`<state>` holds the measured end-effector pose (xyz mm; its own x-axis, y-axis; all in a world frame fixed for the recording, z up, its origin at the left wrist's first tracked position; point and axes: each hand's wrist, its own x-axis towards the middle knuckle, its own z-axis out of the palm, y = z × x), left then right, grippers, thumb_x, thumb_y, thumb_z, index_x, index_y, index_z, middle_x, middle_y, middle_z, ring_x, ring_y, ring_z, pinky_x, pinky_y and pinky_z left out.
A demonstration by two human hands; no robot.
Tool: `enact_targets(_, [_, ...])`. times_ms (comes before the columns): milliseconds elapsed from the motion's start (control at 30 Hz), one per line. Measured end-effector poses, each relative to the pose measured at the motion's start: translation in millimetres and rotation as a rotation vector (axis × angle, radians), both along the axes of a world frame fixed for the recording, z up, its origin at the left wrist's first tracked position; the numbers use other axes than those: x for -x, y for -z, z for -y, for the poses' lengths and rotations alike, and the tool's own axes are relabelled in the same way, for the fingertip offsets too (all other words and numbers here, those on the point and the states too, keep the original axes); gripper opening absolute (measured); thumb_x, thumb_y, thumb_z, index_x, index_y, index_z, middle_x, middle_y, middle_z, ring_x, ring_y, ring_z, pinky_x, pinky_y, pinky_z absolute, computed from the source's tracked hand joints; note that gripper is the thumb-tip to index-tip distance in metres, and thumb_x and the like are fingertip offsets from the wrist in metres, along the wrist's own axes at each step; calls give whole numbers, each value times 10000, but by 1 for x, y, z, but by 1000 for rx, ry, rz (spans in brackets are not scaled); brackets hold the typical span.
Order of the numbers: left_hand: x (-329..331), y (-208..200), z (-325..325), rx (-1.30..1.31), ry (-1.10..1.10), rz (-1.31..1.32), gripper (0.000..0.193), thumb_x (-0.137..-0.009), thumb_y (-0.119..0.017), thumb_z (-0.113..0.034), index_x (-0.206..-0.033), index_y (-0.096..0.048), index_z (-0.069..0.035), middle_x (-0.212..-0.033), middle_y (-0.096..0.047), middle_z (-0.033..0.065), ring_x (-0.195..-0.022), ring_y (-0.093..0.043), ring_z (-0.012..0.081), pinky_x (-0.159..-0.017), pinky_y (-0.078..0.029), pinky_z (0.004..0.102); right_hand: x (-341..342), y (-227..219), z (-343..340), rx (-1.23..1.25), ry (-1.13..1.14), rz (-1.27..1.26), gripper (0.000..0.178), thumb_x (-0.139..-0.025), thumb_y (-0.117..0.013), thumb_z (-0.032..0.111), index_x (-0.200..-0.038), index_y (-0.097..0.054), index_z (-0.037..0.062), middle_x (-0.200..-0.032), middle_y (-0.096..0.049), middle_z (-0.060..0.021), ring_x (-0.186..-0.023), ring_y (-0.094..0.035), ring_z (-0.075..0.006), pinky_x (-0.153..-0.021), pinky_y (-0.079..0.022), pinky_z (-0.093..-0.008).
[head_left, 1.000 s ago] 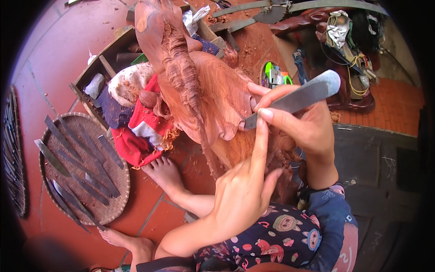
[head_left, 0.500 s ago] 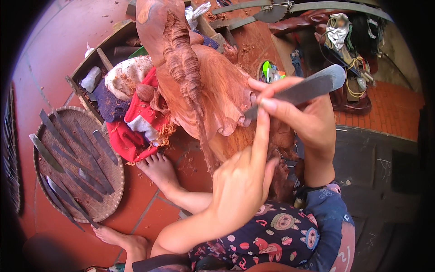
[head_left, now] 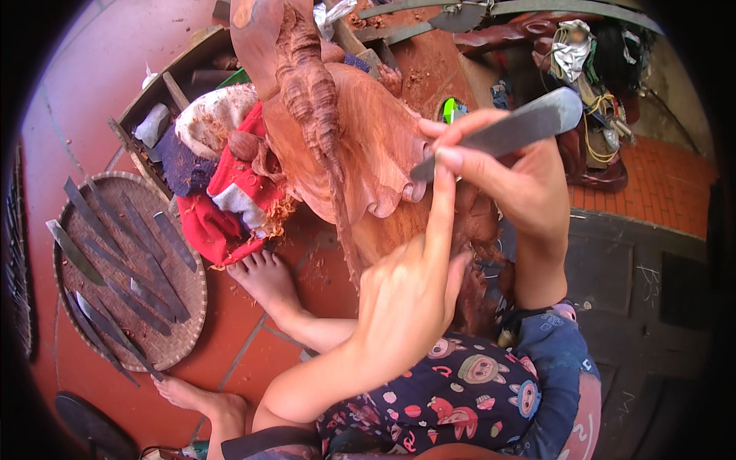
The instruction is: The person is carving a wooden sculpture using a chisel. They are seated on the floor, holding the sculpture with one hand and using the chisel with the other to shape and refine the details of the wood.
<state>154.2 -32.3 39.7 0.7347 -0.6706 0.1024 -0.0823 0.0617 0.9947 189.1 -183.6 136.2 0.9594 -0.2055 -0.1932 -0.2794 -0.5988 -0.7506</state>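
Observation:
A reddish-brown wood carving [head_left: 368, 138], with a rough ridged strip and a wavy, curled edge, stands before me. My right hand [head_left: 529, 172] grips a flat steel carving chisel [head_left: 529, 126] between thumb and fingers. The chisel lies slantwise, its broad rounded end up to the right and its narrower lower end at the carving's curled edge. My left hand [head_left: 402, 299] holds nothing. Its index finger is stretched up to touch the chisel near the lower end, the thumb stands apart, and the other fingers are curled.
Left on the red tiles, a round woven tray [head_left: 192, 337] carries several flat chisels. Red cloth [head_left: 203, 230] and a white cloth [head_left: 218, 119] lie beside a wooden box [head_left: 126, 138]. My bare foot [head_left: 268, 284] is below the carving. Cables and tools clutter the upper right.
The view has shifted slightly. Both hands and the chisel keep nearly the same place at the curled edge; the chisel has tilted very little.

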Motion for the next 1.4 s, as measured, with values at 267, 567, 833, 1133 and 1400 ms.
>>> enact_targets(267, [0, 0, -1, 35, -5, -39, 961, -844, -733, -133, -1592, -149, 18, -675, -636, 167, -574, -654, 322, -533, -522, 417, 4, 2, 0, 10, 50, -5, 55, -858, -709, -33, -912, -710, -41, -847, -704, -66, -874, -692, -158, -1089, -473, -477])
enact_targets(567, [0, 1, 1, 41, -4, -43, 921, -884, -700, -88, -1588, -118, 35, -734, -689, 170, -627, -702, 323, -559, -542, 413, -1, -1, 1, -9, -90, 20, 96, -858, -721, -23, -952, -708, -39, -891, -704, -78, -986, -699, -208, -1056, -496, -458])
enact_targets(833, [2, 0, 3, 43, -8, -58, 915, -887, -696, -89, -1592, -124, 21, -709, -673, 151, -605, -681, 325, -535, -520, 426, -2, -4, 4, -3, -111, -9, 99, -864, -709, -23, -959, -717, -46, -915, -721, -102, -976, -698, -224, -1069, -485, -482])
enact_targets(1133, [3, 2, 7, 32, -25, -43, 923, -877, -703, -84, -1591, -128, 24, -734, -673, 162, -625, -681, 346, -553, -522, 433, -3, -5, 2, 59, -172, -24, 91, -905, -681, -10, -977, -722, -47, -905, -733, -112, -1030, -709, -233, -951, -538, -348])
enact_targets(1400, [4, 3, 10, 41, -47, -34, 939, -869, -701, -72, -1593, -111, 18, -783, -691, 160, -645, -688, 349, -569, -532, 437, -7, -9, 3, 88, -238, -77, 103, -880, -694, -37, -978, -726, -43, -879, -727, -97, -900, -705, -174, -1050, -507, -405])
